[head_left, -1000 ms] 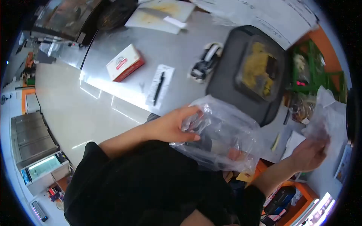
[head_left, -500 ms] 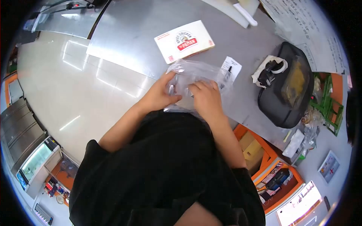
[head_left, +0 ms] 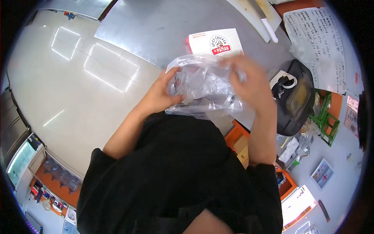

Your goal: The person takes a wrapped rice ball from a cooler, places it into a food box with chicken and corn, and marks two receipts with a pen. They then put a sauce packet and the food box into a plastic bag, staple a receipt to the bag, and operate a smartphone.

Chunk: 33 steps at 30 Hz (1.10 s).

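A clear plastic bag [head_left: 202, 84] is spread between my hands at the table's near edge. My left hand [head_left: 165, 91] grips the bag's left side, thumb and fingers around its rim. My right hand [head_left: 247, 80] is at the bag's right side, smeared by motion, so its fingertips cannot be made out. Just beyond the bag lies a white and red printed box [head_left: 222, 41], its near edge partly behind the bag and my right hand.
A knife [head_left: 269, 29] rests on a white cutting board [head_left: 249, 15] at the back of the metal table [head_left: 156, 23]. To the right are a black case [head_left: 294, 113] with tape [head_left: 288, 82] on it, a handwritten sheet [head_left: 319, 50] and a green rack [head_left: 327, 121].
My right hand has come out of the bag and moved up and right. The bag is opened wider. The view has shifted, and the receipt is no longer visible.
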Available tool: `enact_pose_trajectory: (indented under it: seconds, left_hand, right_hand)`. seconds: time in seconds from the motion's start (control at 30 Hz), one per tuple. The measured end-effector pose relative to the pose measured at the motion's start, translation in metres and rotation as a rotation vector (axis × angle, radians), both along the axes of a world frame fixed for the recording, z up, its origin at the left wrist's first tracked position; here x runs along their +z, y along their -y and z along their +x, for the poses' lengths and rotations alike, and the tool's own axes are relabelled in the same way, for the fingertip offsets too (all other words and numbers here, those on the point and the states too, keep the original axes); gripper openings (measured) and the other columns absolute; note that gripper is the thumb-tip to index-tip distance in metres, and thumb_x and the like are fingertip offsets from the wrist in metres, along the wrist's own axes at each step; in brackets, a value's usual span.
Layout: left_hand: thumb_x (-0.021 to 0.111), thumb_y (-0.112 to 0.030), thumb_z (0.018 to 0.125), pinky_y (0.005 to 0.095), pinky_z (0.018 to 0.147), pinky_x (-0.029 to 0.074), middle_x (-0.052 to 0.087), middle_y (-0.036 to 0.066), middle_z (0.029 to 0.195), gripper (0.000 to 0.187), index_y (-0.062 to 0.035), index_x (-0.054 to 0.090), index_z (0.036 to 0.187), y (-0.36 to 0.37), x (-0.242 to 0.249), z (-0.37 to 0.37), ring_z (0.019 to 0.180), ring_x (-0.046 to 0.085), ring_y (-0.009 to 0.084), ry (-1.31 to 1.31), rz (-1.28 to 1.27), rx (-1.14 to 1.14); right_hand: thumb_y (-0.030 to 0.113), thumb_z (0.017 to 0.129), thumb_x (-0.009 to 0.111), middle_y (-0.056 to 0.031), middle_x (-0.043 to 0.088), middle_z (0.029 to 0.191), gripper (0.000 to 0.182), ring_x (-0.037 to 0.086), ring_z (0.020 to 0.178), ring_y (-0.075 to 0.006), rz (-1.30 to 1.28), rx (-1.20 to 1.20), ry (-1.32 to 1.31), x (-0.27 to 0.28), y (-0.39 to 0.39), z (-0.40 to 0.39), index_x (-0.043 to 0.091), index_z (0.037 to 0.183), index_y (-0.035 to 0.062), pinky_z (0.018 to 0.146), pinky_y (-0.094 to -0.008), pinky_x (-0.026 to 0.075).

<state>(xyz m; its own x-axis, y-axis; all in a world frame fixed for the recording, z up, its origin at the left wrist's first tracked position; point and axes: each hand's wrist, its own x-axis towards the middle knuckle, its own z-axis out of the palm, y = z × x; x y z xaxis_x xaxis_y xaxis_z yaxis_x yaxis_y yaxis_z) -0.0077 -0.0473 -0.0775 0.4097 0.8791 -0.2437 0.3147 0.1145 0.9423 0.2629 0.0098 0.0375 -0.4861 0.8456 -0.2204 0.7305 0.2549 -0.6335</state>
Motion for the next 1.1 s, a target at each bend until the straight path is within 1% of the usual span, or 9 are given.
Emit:
enact_pose_trajectory:
  seconds: [0.13, 0.23, 0.33, 0.53, 0.63, 0.77, 0.83, 0.93, 1.1]
  left_hand:
    - [0.081, 0.000, 0.070, 0.0366, 0.101, 0.048, 0.046, 0.013, 0.144, 0.092, -0.0018, 0.035, 0.150, 0.008, -0.001, -0.006, 0.117, 0.059, 0.0243, -0.011, -0.008, -0.007]
    - [0.080, 0.001, 0.070, 0.0360, 0.099, 0.049, 0.047, 0.013, 0.144, 0.094, -0.0020, 0.032, 0.151, 0.010, 0.003, -0.018, 0.115, 0.060, 0.0240, -0.025, -0.033, -0.032]
    - [0.079, 0.002, 0.069, 0.0355, 0.098, 0.049, 0.046, 0.014, 0.145, 0.097, -0.0010, 0.030, 0.152, 0.011, -0.008, -0.027, 0.114, 0.061, 0.0239, 0.050, -0.047, -0.003]
    - [0.081, -0.001, 0.067, 0.0365, 0.100, 0.048, 0.047, 0.016, 0.145, 0.098, 0.0025, 0.029, 0.151, -0.013, 0.001, -0.018, 0.114, 0.061, 0.0242, 0.067, 0.001, -0.024]
    - [0.082, -0.007, 0.067, 0.0377, 0.105, 0.043, 0.048, 0.018, 0.144, 0.098, 0.0034, 0.031, 0.150, -0.038, 0.001, -0.001, 0.122, 0.054, 0.0272, 0.076, 0.007, -0.085]
    - [0.085, -0.012, 0.068, 0.0386, 0.114, 0.035, 0.043, 0.024, 0.148, 0.102, 0.0043, 0.028, 0.151, -0.060, 0.014, 0.008, 0.140, 0.040, 0.0348, 0.251, -0.181, -0.154]
    - [0.086, -0.011, 0.066, 0.0392, 0.114, 0.036, 0.038, 0.026, 0.151, 0.105, 0.0036, 0.027, 0.152, -0.061, 0.023, 0.009, 0.142, 0.038, 0.0372, 0.466, -0.414, -0.116]
    - [0.089, -0.016, 0.064, 0.0415, 0.117, 0.031, 0.040, 0.027, 0.151, 0.102, 0.0033, 0.035, 0.148, -0.064, 0.001, 0.002, 0.143, 0.037, 0.0343, -0.061, 0.146, -0.099]
    - [0.082, -0.010, 0.065, 0.0419, 0.118, 0.031, 0.033, 0.031, 0.153, 0.099, 0.0013, 0.033, 0.150, -0.070, 0.021, -0.004, 0.143, 0.035, 0.0415, -0.178, 0.143, -0.297]
  right_hand:
    - [0.008, 0.076, 0.072, -0.0185, 0.040, 0.152, 0.079, 0.041, 0.139, -0.0365, 0.486, 0.153, 0.699, -0.067, -0.071, -0.001, 0.039, 0.148, 0.0123, 0.118, -0.0514, 0.030]
    - [0.017, 0.066, 0.082, -0.0170, 0.034, 0.156, 0.105, 0.036, 0.141, -0.0403, 0.328, 0.396, 0.749, -0.081, -0.089, -0.001, 0.026, 0.155, 0.0162, 0.120, -0.0574, 0.024]
    - [0.023, 0.056, 0.088, -0.0197, 0.033, 0.156, 0.119, 0.034, 0.143, -0.0390, 0.113, 0.224, 0.723, -0.069, -0.098, -0.002, 0.024, 0.156, 0.0121, 0.119, -0.0543, 0.028]
    - [0.031, 0.052, 0.092, -0.0210, 0.048, 0.143, 0.121, 0.048, 0.133, -0.0336, 0.256, -0.195, -0.018, -0.011, -0.088, 0.022, 0.029, 0.151, 0.0008, 0.110, -0.0442, 0.040]
    - [0.035, 0.052, 0.092, -0.0182, 0.051, 0.139, 0.121, 0.051, 0.129, -0.0317, 0.208, -0.184, -0.251, 0.034, -0.043, 0.005, 0.030, 0.150, -0.0002, 0.107, -0.0428, 0.042]
    - [0.036, 0.047, 0.093, -0.0212, 0.041, 0.148, 0.129, 0.042, 0.137, -0.0349, 0.176, -0.025, -0.369, -0.018, -0.003, -0.003, 0.026, 0.151, 0.0001, 0.112, -0.0473, 0.035]
    - [0.032, 0.046, 0.091, -0.0222, 0.041, 0.145, 0.125, 0.041, 0.135, -0.0409, 0.175, -0.089, -0.213, -0.039, 0.017, -0.021, 0.027, 0.150, 0.0044, 0.111, -0.0489, 0.034]
    - [0.019, 0.045, 0.088, -0.0165, 0.042, 0.141, 0.118, 0.039, 0.135, -0.0375, 0.173, -0.158, 0.092, -0.061, 0.024, -0.022, 0.033, 0.149, 0.0100, 0.110, -0.0544, 0.035]
    - [0.029, 0.051, 0.089, -0.0123, 0.044, 0.140, 0.110, 0.040, 0.133, -0.0351, 0.195, -0.238, 0.466, -0.069, 0.034, -0.030, 0.038, 0.148, 0.0153, 0.103, -0.0609, 0.037]
